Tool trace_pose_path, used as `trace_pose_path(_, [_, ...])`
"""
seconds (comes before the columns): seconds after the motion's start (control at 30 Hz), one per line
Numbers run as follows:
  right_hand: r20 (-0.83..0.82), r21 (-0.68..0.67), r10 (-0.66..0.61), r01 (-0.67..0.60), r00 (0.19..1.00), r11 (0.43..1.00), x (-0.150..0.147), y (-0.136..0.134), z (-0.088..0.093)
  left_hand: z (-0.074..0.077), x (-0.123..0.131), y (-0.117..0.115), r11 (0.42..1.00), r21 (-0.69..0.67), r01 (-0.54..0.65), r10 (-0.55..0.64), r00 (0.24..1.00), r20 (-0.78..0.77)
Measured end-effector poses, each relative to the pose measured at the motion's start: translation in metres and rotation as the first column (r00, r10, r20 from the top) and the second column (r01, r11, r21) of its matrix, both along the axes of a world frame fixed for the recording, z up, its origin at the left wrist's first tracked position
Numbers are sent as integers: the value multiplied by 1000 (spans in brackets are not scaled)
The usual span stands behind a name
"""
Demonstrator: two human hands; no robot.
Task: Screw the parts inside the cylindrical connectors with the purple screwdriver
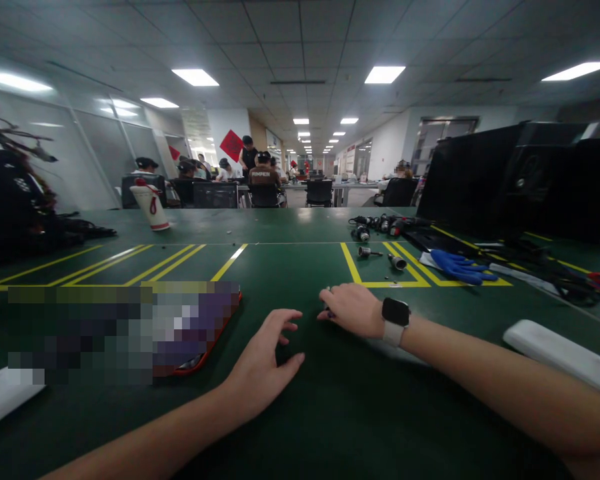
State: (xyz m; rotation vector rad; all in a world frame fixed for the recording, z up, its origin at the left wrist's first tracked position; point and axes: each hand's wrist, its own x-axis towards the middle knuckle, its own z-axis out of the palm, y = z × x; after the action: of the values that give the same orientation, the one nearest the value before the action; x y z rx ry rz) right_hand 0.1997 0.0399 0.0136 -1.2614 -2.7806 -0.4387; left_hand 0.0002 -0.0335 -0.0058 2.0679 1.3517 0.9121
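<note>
My left hand (263, 363) rests on the green table (300, 413) near its middle, fingers curled apart, thumb out, nothing in it. My right hand (349, 308), with a black smartwatch (395, 319) on the wrist, lies just to its right. Its fingers are folded down onto the table around a small dark object that I cannot make out. A red-cased tablet (200, 333), mostly blurred out, lies to the left of my left hand.
Yellow lines mark boxes on the table. Small metal parts (369, 251) and a blue glove (457, 266) lie at the right rear beside black monitors (505, 173). A white bottle (150, 205) stands at the left rear. Several people sit at desks far behind.
</note>
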Motion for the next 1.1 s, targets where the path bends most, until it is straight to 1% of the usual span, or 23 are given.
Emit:
trace_pose_path(0.1, [-23, -4, 131, -131, 991, 991, -18, -33, -1, 4, 1, -3, 999, 35, 37, -35, 998, -50])
trace_pose_path(0.17, [-50, 5, 238, -238, 970, 971, -25, -50, -3, 5, 0, -6, 994, 47, 103, -100, 992, -77])
trace_pose_path(0.23, [-89, 7, 293, -294, 952, 956, -28, -60, -6, 6, -1, -10, 985, 35, 167, -163, 982, -101])
trace_pose_path(0.3, [-131, -7, 303, -306, 944, 952, -28, -63, -11, 4, -2, -12, 979, 19, 205, -201, 972, -123])
trace_pose_path(0.43, [-230, -33, 322, -338, 918, 940, -26, -59, -20, 0, -4, -10, 979, 25, 201, -194, 967, -164])
trace_pose_path(0.5, [-300, -37, 347, -374, 889, 927, -24, -56, -21, 0, -5, -8, 982, 26, 186, -178, 967, -185])
trace_pose_path(0.6, [-416, -38, 367, -419, 832, 907, -20, -55, -19, 4, -6, -5, 983, 6, 185, -177, 953, -245])
trace_pose_path(0.63, [-451, -36, 362, -422, 816, 906, -19, -55, -19, 6, -7, -5, 981, -1, 194, -187, 943, -274])
trace_pose_path(0.7, [-498, -19, 336, -398, 799, 917, -18, -54, -18, 8, -10, -4, 968, 11, 250, -233, 918, -322])
trace_pose_path(0.77, [-514, -1, 308, -360, 800, 933, -16, -52, -18, 8, -12, -3, 938, 68, 339, -296, 890, -347])
trace_pose_path(0.83, [-514, 8, 290, -334, 807, 943, -15, -49, -19, 8, -15, -3, 907, 127, 402, -333, 867, -370])
trace_pose_path(0.87, [-517, 7, 283, -327, 808, 945, -15, -48, -20, 8, -15, -3, 901, 142, 411, -330, 859, -391])
trace_pose_path(1.0, [-520, -13, 264, -316, 812, 949, -14, -46, -20, 11, -16, -2, 905, 169, 389, -260, 823, -506])
trace_pose_path(1.1, [-504, -38, 264, -326, 823, 944, -15, -46, -19, 15, -18, -2, 881, 211, 424, -230, 772, -592])
